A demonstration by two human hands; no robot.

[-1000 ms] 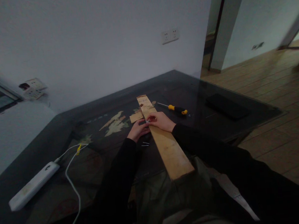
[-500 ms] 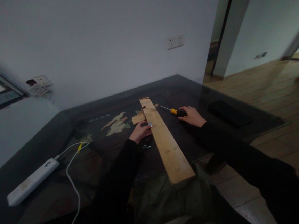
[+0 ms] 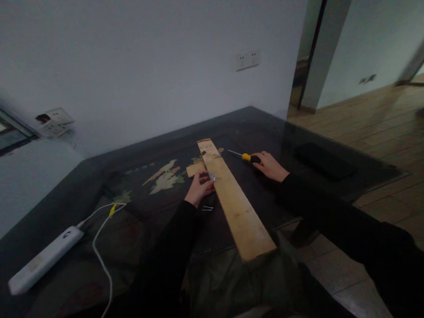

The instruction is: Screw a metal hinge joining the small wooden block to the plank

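Observation:
A long wooden board runs away from my lap across the dark table. At its left edge, my left hand pinches a small shiny metal piece against the wood; its exact kind is too small to make out. To the right of the board, my right hand is wrapped round the black and yellow handle of a screwdriver. The screwdriver's thin shaft points left toward the board's far part, apart from it. Two screws lie on the table just below my left hand. A small wooden block sits beside the board.
A white power strip with a white cable lies on the left of the table. A flat black object rests at the right. The wall with sockets stands behind the table.
The fingers of my left hand have shifted slightly on the metal piece at the board's edge. My right hand and the screwdriver have barely moved.

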